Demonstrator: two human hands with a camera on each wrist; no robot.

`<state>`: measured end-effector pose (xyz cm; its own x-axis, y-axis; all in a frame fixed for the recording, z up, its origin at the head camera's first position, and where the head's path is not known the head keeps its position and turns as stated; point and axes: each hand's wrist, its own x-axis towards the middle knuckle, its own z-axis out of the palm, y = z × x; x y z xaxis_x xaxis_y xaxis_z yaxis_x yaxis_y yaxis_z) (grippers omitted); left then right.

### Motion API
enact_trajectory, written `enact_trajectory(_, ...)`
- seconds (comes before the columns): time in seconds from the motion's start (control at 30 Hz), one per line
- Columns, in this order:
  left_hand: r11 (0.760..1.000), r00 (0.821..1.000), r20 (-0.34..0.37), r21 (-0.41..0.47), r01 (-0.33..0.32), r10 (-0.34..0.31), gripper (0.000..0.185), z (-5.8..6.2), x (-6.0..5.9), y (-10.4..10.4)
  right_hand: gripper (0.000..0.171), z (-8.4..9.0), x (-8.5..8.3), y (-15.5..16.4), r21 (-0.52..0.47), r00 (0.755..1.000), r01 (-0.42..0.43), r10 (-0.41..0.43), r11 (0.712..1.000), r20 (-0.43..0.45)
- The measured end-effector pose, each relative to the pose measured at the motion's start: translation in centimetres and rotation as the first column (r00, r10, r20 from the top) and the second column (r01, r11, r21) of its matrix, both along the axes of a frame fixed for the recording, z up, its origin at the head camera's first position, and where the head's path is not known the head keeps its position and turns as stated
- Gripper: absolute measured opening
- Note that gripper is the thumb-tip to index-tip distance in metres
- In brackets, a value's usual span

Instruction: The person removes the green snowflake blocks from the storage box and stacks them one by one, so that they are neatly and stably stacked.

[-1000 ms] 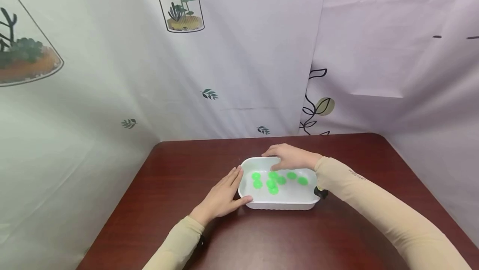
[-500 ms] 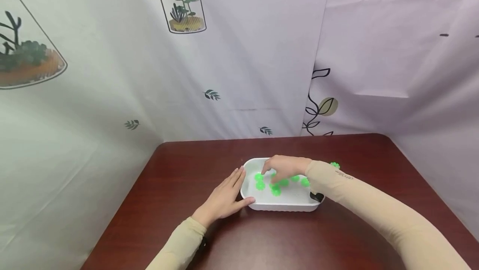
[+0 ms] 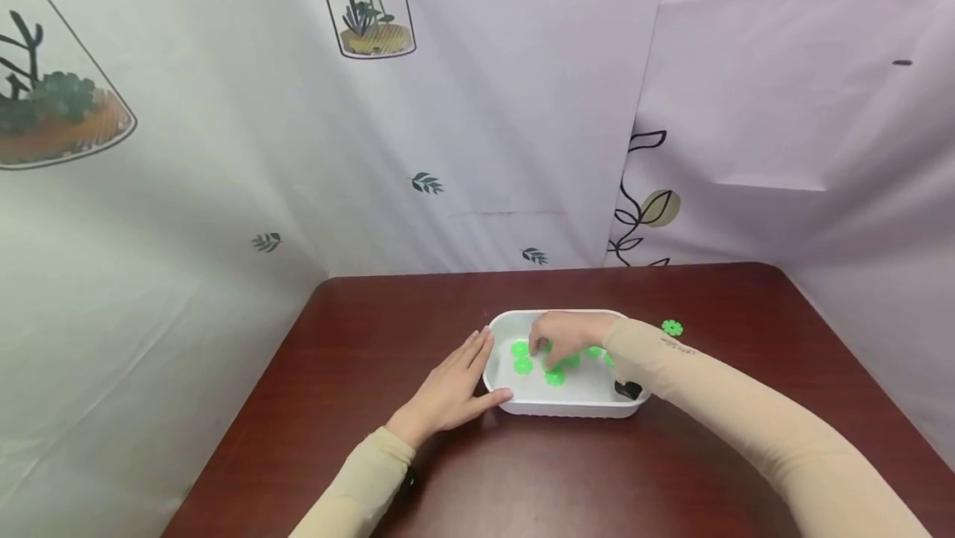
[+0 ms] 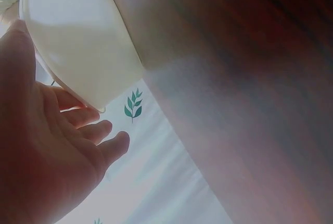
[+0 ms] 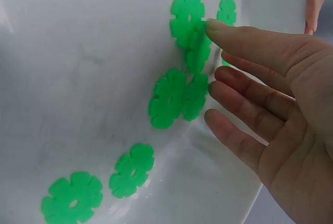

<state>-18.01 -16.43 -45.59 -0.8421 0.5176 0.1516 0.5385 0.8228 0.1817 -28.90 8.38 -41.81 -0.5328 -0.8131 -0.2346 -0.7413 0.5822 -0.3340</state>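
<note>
Green flower discs [image 3: 523,365] are lying inside white tray [image 3: 567,405] mid-table [image 3: 358,331]. Right hand [image 3: 561,334], fingers relaxed, is touching one disc without grasping. Left hand [image 3: 448,393] is resting flat, released, against tray's left wall.

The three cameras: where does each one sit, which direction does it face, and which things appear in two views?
Head: worn on the head, looking forward and down at the table; both sleeved arms show.
Left wrist: beside the left hand, looking along its open fingers at the white tray wall.
Right wrist: above the right hand, looking into the tray at green flower discs.
Shared: tray, discs, left hand and right hand appear in head view too.
</note>
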Motion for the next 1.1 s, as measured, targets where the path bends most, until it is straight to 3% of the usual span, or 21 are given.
enact_trajectory(0.4,1.0,1.0,-0.004,0.005,0.006,-0.006,0.095,0.24,-0.09,0.13,0.022,-0.06,-0.2,-0.1,0.004,1.0,-0.015,0.015,1.0,0.004)
enact_trajectory(0.67,1.0,1.0,0.005,0.0,-0.001,0.001,0.095,0.2,-0.05,0.11,0.015,-0.34,-0.46,0.02,0.034,0.997,0.041,-0.043,0.999,0.063)
enact_trajectory(1.1,1.0,1.0,0.007,0.005,0.008,-0.008,0.095,0.25,0.08,0.07,0.012,-0.11,-0.12,-0.12,0.011,0.992,0.057,-0.058,0.998,0.112)
